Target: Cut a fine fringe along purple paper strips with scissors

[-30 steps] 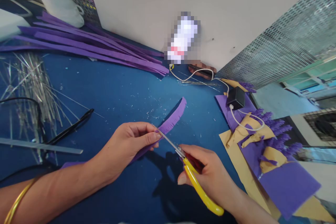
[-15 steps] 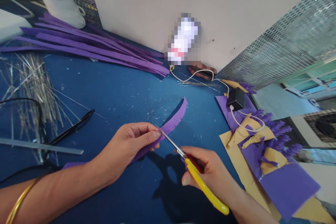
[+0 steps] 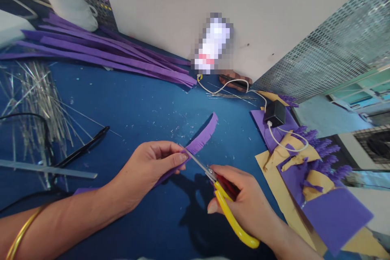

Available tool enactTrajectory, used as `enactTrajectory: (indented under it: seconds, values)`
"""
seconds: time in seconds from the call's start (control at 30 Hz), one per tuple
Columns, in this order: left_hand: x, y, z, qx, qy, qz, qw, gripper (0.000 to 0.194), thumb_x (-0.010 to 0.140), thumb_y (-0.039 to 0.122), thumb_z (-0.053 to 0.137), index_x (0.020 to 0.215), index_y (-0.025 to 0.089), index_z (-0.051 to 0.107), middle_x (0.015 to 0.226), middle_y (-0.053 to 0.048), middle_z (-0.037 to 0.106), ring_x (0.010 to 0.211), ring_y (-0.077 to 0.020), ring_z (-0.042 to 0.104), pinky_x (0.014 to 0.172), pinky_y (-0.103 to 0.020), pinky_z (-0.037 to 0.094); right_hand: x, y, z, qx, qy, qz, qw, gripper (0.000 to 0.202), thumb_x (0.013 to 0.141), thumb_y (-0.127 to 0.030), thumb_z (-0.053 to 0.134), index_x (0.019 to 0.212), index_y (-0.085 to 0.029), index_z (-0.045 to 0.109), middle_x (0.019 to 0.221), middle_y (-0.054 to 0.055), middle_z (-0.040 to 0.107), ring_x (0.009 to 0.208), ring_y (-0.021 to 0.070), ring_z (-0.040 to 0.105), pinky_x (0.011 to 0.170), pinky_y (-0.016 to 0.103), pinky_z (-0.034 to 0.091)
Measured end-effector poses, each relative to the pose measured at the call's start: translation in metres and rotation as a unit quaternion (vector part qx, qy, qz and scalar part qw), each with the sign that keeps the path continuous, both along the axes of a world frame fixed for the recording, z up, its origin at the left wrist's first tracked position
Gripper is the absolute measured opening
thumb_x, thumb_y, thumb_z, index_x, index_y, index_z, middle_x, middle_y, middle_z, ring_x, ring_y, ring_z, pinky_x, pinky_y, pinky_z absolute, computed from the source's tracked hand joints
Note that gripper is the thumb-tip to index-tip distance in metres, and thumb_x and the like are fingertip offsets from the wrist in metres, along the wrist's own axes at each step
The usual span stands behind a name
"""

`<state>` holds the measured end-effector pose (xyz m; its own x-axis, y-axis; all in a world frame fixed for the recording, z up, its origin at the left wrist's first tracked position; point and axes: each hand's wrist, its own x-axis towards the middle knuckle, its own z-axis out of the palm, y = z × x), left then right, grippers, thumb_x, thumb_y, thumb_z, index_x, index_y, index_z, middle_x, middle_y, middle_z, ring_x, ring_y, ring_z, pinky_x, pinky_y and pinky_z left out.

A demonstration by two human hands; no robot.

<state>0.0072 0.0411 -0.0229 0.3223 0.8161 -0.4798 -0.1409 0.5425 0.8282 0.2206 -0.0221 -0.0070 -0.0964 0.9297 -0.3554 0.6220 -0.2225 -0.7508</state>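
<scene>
A purple paper strip (image 3: pixel 202 134) with a row of fine cuts along its lower edge curls up past my fingers. Thumb and fingers of my left hand (image 3: pixel 164 160) pinch it, and its other end runs back under my left forearm. My right hand (image 3: pixel 240 193) is wrapped round scissors (image 3: pixel 234 221) with yellow and red handles. Their narrow blades lie at the strip right beside my left fingertips. Part of the red handle is hidden by my right fingers.
Long purple strips (image 3: pixel 115 55) lie at the back left, with thin wires (image 3: pixel 41 101) in front. A blurred lit phone (image 3: pixel 213 44) leans on the white panel, a cable leading to a black adapter (image 3: pixel 275 113). Wrapped purple flower bunches (image 3: pixel 323 158) lie on the right beside a purple sheet (image 3: pixel 338 215).
The scissor handles have swung slightly leftward and my right hand has shifted a little. My left hand keeps its pinch on the strip, nearly unmoved.
</scene>
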Motion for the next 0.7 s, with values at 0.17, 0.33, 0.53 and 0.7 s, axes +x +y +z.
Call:
enactTrajectory:
  seconds: [0.17,0.33,0.53,0.7]
  values:
    - [0.0005,-0.0012,-0.0056,0.01,-0.014,0.034,0.999,0.016,0.065,0.033,0.082,0.067,0.018,0.077,0.06,0.0,0.067,0.059,-0.0094,0.056,0.056,-0.017,0.041,0.0015,-0.0031,0.0009,0.015,-0.028,0.007,0.999,0.056,0.065,-0.048,0.087,0.116,-0.028,0.071,0.089,0.0,0.062,0.068,0.016,0.055,0.06,0.027,0.046]
    - [0.0012,-0.0018,-0.0056,0.013,-0.015,0.041,0.999,0.014,0.065,0.031,0.082,0.067,0.018,0.077,0.061,0.0,0.068,0.06,-0.0095,0.057,0.057,-0.017,0.043,0.0011,-0.0039,0.0021,0.031,-0.051,0.023,0.998,0.057,0.065,-0.048,0.088,0.115,-0.028,0.07,0.084,-0.001,0.06,0.065,0.0154,0.054,0.056,0.026,0.044]
    - [0.0008,-0.0016,-0.0052,0.012,-0.003,0.042,0.999,0.015,0.064,0.032,0.081,0.068,0.018,0.078,0.061,0.0,0.068,0.06,-0.0106,0.057,0.057,-0.019,0.044,-0.0005,-0.0032,0.0017,0.043,-0.04,0.029,0.998,0.048,0.072,-0.049,0.083,0.113,-0.027,0.072,0.081,-0.001,0.059,0.062,0.0143,0.051,0.053,0.025,0.042]
    - [0.0009,-0.0022,-0.0056,0.011,-0.002,0.041,0.999,0.014,0.064,0.032,0.081,0.066,0.018,0.077,0.06,0.001,0.067,0.059,-0.01,0.056,0.056,-0.018,0.042,0.0005,-0.0032,-0.0009,0.054,-0.04,0.026,0.997,0.045,0.071,-0.048,0.084,0.11,-0.027,0.072,0.08,-0.002,0.059,0.062,0.0135,0.051,0.054,0.024,0.041]
